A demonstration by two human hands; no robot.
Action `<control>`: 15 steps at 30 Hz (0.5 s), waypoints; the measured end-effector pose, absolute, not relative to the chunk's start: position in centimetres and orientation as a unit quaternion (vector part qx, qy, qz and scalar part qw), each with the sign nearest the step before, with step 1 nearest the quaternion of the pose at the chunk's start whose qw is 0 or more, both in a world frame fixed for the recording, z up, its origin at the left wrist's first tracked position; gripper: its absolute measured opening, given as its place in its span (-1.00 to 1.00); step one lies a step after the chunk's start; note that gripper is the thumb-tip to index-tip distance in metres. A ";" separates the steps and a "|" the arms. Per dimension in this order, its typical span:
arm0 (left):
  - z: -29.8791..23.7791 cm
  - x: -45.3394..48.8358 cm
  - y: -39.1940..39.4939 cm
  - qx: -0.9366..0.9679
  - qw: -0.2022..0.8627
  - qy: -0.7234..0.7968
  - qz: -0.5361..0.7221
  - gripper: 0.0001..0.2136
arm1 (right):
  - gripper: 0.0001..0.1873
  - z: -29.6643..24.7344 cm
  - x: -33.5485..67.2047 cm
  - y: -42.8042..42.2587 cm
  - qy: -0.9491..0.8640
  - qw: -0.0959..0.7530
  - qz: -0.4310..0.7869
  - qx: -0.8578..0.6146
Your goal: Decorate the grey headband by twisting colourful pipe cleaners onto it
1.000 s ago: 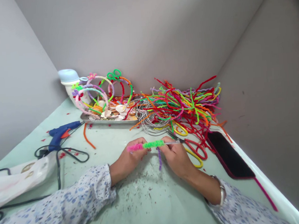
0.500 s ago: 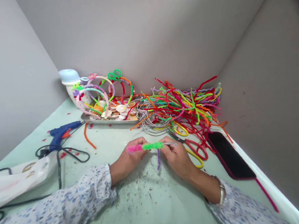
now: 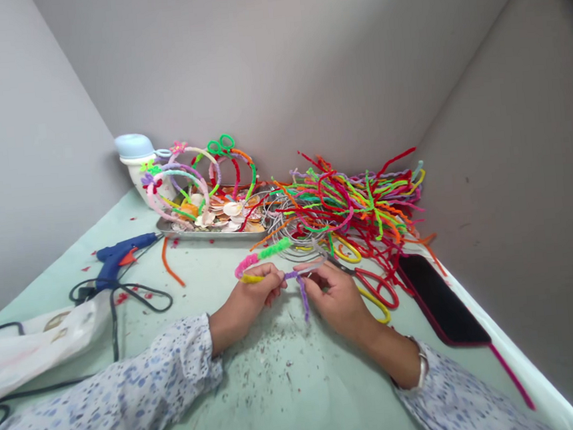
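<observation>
Between my hands is a curved headband (image 3: 273, 250) wrapped in pink, green and yellow fuzzy pipe cleaner, with a bare pale stretch towards the right. My left hand (image 3: 246, 302) is closed round its yellow part, fingertips by a purple wrap. A purple pipe cleaner (image 3: 305, 302) winds on there, and its loose tail hangs down. My right hand (image 3: 338, 297) pinches at the purple pipe cleaner close to the band; its fingertips are partly hidden. Just beyond the right hand lie scissors with red handles (image 3: 380, 288) and yellow-handled scissors (image 3: 348, 250).
A metal tray (image 3: 218, 234) holds shells and several finished headbands (image 3: 152, 203). Beside it are coiled wire (image 3: 289, 241) and a heap of pipe cleaners (image 3: 365, 195). A blue glue gun (image 3: 119, 253) and its cord, a white bag (image 3: 51, 339), a bottle (image 3: 135, 154) and a phone (image 3: 442, 302) lie around.
The headband has turned in my hands: its pink and green part has swung up and away, showing the yellow and purple wraps. Both hands stay in nearly the same place.
</observation>
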State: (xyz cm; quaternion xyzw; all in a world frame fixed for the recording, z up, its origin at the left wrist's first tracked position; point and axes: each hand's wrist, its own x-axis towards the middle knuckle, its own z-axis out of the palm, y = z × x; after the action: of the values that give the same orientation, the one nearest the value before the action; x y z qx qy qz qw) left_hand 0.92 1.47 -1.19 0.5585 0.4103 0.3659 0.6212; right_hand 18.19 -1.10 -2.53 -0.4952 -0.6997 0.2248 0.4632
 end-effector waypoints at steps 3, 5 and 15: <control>-1.3 0.9 1.6 0.549 0.630 0.413 0.361 -0.83 | -0.80 -2.5 18.4 -1.0 -0.713 0.467 0.209 -0.479; -1.4 0.9 1.7 0.547 0.634 0.414 0.358 -0.83 | -0.81 -2.5 18.6 -1.0 -0.725 0.464 0.199 -0.468; -1.7 0.7 1.9 0.553 0.635 0.413 0.349 -0.84 | -0.83 -3.0 19.1 -0.9 -0.746 0.468 0.180 -0.439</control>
State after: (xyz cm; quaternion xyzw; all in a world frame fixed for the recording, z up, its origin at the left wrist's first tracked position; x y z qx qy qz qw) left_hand 0.69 1.93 -1.65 0.5525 0.4125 0.3492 0.6345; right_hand 19.12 -0.88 -2.96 -0.4392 -0.7455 0.1796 0.4680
